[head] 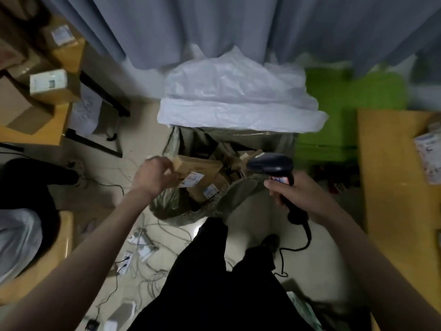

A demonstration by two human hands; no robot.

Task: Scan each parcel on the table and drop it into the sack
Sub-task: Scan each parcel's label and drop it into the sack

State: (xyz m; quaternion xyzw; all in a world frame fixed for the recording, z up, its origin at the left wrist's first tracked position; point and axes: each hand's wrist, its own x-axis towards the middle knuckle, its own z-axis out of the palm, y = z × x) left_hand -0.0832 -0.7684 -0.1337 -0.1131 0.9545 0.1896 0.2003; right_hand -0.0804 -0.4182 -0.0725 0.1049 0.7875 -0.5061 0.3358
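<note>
The left hand (155, 177) has its fingers (167, 164) curled onto the near end of a brown cardboard parcel (198, 169), pinching it at the left side of the sack's mouth. The parcel lies tilted over the opening, a white label (192, 179) on its near face, with more boxes (210, 189) lying under it inside the sack (171, 206). The sack is grey-green, stands on the floor and has a white plastic liner (236, 101) folded over its far rim.

The right hand (300, 197) is clamped around the handle of a black scanner (272, 166), fingers wrapped tight, its head over the right side of the sack mouth. A black cable (307, 237) runs from the handle down to the floor (133, 144).

On the left tabletop (47, 134), several cardboard boxes (64, 46) are stacked near its right edge, a white carton (47, 82) among them. On the right tabletop (393, 175), labelled packets (429, 154) lie at the far right edge. Grey cables (152, 280) lie tangled on the floor beside the person's black trousers (214, 295).
</note>
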